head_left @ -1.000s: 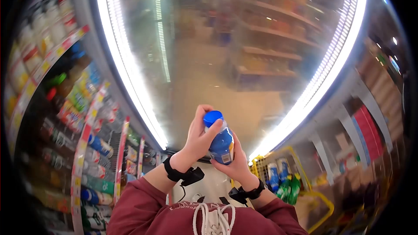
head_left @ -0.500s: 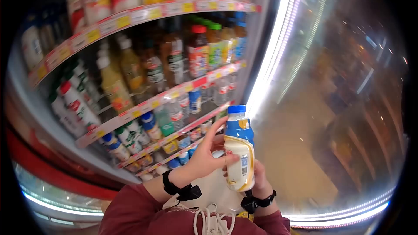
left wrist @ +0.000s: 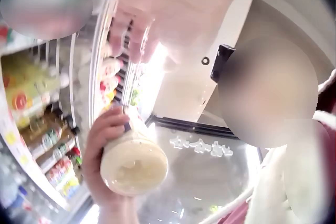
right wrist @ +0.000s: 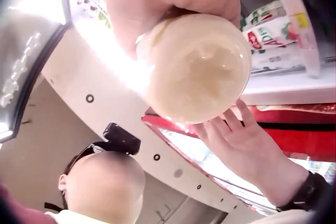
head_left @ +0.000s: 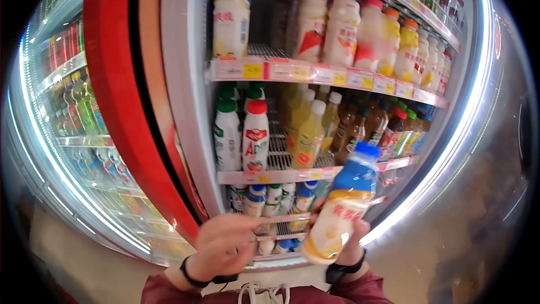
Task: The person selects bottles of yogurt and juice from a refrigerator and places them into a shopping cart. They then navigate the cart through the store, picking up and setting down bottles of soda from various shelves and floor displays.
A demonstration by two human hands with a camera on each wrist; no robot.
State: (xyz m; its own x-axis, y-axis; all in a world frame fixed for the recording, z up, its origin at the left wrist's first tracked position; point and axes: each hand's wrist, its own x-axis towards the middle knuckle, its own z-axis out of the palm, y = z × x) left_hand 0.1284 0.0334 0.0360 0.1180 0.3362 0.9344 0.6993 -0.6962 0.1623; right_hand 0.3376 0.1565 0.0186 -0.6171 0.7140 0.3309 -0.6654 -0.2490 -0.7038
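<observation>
My right hand [head_left: 353,247] was clamped around the bottle [head_left: 340,205], fingers curled against its side. I held it tilted, its blue cap [head_left: 367,151] uppermost and leaning right, in front of the cooler's lower shelves. My left hand [head_left: 224,242] was well apart from it on the left, fingers loosely straight and spread, the palm showing in the right wrist view. Behind, a red-capped bottle [head_left: 256,141] stood beside a green-capped one [head_left: 227,141], with juices [head_left: 309,138] to their right.
</observation>
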